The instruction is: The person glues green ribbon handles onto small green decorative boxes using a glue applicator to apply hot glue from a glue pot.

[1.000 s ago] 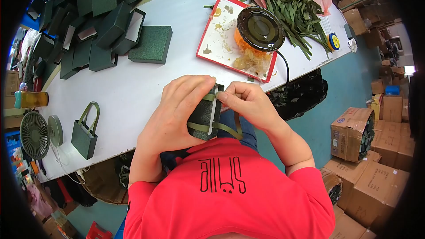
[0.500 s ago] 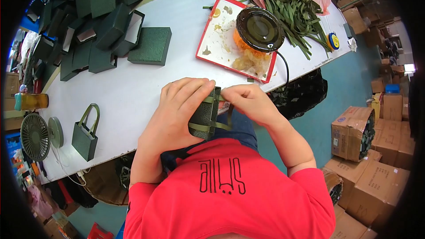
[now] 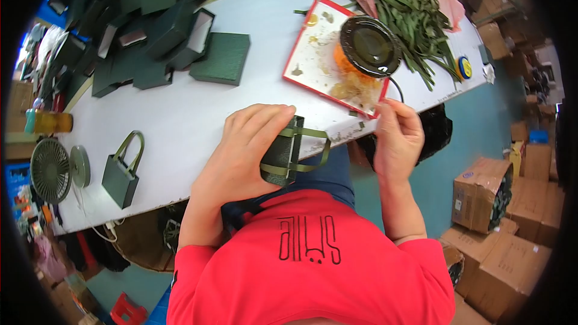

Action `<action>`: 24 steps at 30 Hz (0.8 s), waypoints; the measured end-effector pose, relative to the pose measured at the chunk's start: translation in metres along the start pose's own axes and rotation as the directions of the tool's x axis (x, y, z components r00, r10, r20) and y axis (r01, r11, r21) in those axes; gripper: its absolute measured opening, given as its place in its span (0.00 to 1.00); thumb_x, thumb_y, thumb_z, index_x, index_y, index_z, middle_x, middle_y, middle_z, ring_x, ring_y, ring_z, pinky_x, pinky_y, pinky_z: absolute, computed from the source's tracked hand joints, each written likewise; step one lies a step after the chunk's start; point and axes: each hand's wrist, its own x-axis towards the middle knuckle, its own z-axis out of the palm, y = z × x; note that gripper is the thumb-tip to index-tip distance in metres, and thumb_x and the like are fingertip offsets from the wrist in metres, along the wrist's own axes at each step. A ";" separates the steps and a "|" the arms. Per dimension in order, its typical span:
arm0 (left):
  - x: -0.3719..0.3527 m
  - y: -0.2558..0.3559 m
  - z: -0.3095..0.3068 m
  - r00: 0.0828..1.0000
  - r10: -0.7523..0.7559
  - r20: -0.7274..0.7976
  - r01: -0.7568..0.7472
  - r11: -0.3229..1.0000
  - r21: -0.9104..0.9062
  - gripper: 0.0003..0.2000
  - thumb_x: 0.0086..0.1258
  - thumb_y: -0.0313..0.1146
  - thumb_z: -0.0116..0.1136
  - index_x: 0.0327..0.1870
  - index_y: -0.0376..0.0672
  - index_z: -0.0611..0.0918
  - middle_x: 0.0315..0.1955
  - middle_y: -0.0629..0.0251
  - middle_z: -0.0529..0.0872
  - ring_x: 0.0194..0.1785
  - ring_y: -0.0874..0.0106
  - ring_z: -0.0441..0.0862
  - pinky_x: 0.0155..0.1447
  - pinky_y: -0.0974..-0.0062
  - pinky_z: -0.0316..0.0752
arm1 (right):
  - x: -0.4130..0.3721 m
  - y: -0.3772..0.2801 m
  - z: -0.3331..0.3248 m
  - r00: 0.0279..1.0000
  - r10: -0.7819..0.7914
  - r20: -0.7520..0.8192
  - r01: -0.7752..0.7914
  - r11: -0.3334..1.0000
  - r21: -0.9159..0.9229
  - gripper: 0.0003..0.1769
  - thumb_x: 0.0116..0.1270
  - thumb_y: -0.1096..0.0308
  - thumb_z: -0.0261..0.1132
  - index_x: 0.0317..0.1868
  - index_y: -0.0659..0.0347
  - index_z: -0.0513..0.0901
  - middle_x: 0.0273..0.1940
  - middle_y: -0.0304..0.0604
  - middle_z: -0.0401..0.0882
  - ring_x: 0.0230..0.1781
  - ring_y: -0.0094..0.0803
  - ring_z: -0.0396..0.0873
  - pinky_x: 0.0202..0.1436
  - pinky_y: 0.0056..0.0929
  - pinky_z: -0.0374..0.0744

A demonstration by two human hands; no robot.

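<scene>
My left hand (image 3: 241, 150) grips a small dark green gift bag (image 3: 281, 151) at the table's near edge. An olive ribbon handle (image 3: 318, 143) loops out from the bag's right side. My right hand (image 3: 396, 138) is off to the right, away from the bag, near the corner of the red-rimmed white tray (image 3: 307, 54). Its fingers are loosely curled and I cannot see anything in them.
A round black glue pot (image 3: 369, 46) with orange residue sits on the tray. Olive ribbon strips (image 3: 415, 12) lie on a pink bag behind it. Dark green boxes (image 3: 156, 36) crowd the far left. A finished bag (image 3: 122, 176), a fan (image 3: 49, 170) and cardboard cartons (image 3: 481, 195) surround.
My right hand let go of the ribbon at the bag and moved right toward the tray corner. The ribbon handle now stands as a free loop. The left hand kept its grip.
</scene>
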 end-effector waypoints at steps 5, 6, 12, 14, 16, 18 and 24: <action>-0.017 -0.005 -0.012 1.000 -0.023 -0.008 0.023 0.997 0.071 0.46 0.46 0.41 0.81 0.70 0.39 0.71 0.65 0.53 0.76 0.69 0.51 0.71 0.72 0.56 0.63 | -0.002 -0.005 -0.005 0.992 0.094 0.079 -0.104 0.987 0.124 0.07 0.78 0.73 0.57 0.38 0.58 0.71 0.26 0.32 0.66 0.20 0.16 0.58 0.21 0.18 0.57; -0.024 -0.004 -0.018 0.997 -0.057 -0.044 0.061 0.994 0.092 0.47 0.44 0.40 0.81 0.70 0.39 0.71 0.66 0.53 0.75 0.69 0.51 0.71 0.72 0.56 0.63 | -0.003 -0.002 -0.007 0.992 0.084 0.099 -0.098 0.984 0.146 0.11 0.81 0.68 0.53 0.35 0.58 0.68 0.25 0.32 0.63 0.18 0.17 0.56 0.19 0.19 0.56; -0.090 0.005 -0.087 0.832 -0.346 -0.433 0.519 0.759 0.393 0.52 0.38 0.34 0.83 0.73 0.39 0.70 0.67 0.52 0.74 0.70 0.51 0.70 0.74 0.56 0.64 | 0.011 -0.002 -0.028 0.978 0.025 0.207 -0.058 0.986 0.156 0.22 0.85 0.60 0.48 0.30 0.60 0.73 0.23 0.37 0.73 0.16 0.17 0.56 0.20 0.18 0.56; -0.119 -0.003 -0.107 0.702 -0.367 -0.611 0.685 0.584 0.436 0.49 0.41 0.30 0.81 0.72 0.39 0.70 0.67 0.52 0.74 0.68 0.52 0.71 0.74 0.59 0.65 | 0.015 -0.002 -0.023 0.999 0.029 0.035 -0.030 0.999 0.023 0.18 0.84 0.61 0.52 0.38 0.64 0.79 0.30 0.42 0.81 0.16 0.15 0.57 0.20 0.17 0.56; -0.141 -0.013 -0.126 0.568 -0.389 -0.725 0.804 0.449 0.389 0.47 0.44 0.36 0.81 0.72 0.41 0.71 0.66 0.51 0.75 0.69 0.49 0.70 0.71 0.52 0.66 | 0.020 0.004 -0.041 0.998 -0.023 0.062 0.022 1.000 0.016 0.14 0.81 0.66 0.59 0.55 0.69 0.83 0.45 0.51 0.88 0.18 0.14 0.60 0.22 0.15 0.60; -0.166 -0.024 -0.137 0.428 -0.514 -0.744 0.904 0.249 0.348 0.48 0.49 0.42 0.80 0.75 0.46 0.68 0.68 0.52 0.72 0.70 0.49 0.69 0.72 0.49 0.64 | 0.022 0.005 -0.044 1.000 -0.027 0.007 0.027 0.999 -0.022 0.13 0.79 0.69 0.60 0.55 0.69 0.83 0.46 0.50 0.88 0.19 0.14 0.63 0.22 0.14 0.62; -0.155 -0.033 -0.141 0.371 -0.567 -0.735 0.886 -0.022 0.463 0.46 0.55 0.48 0.76 0.76 0.46 0.67 0.72 0.53 0.69 0.76 0.52 0.61 0.74 0.43 0.58 | 0.031 -0.005 -0.050 0.988 -0.061 -0.142 0.045 0.993 -0.114 0.06 0.78 0.71 0.62 0.48 0.65 0.81 0.39 0.44 0.86 0.20 0.14 0.64 0.21 0.15 0.62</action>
